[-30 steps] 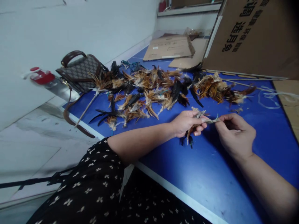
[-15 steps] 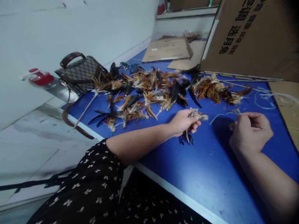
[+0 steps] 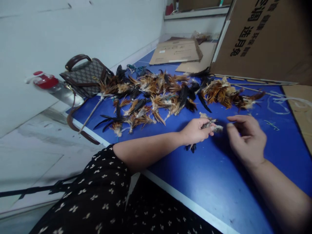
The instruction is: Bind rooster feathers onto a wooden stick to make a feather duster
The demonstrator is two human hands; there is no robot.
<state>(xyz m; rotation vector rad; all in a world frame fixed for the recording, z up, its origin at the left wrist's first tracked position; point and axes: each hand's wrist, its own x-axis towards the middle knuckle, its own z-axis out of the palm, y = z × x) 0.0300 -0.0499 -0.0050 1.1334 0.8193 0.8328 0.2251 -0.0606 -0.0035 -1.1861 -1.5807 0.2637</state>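
Note:
Near the middle of the blue table (image 3: 195,175), my left hand (image 3: 196,130) is closed around a small bunch of feathers (image 3: 218,128). Its pale, fluffy ends point right, and dark tips hang below the palm. Just to the right, my right hand (image 3: 247,138) is held above the table with thumb and fingers apart and nothing seen between them. A short piece of greenish string (image 3: 271,124) lies on the table beyond that hand. Behind both hands, brown and black feather bunches (image 3: 158,104) lie in rough rows.
At the left stand a patterned handbag (image 3: 85,76) and a clear bottle with a red cap (image 3: 57,89). A thin stick (image 3: 90,115) lies at the table's left edge. Cardboard sheets (image 3: 175,51) lie at the back, and a large carton (image 3: 263,45) stands at the right, near white string (image 3: 280,105).
My right hand has let go of the thin string and moved left, opening towards the feather bunch. The string now lies on the table. My left hand has shifted slightly right with the bunch.

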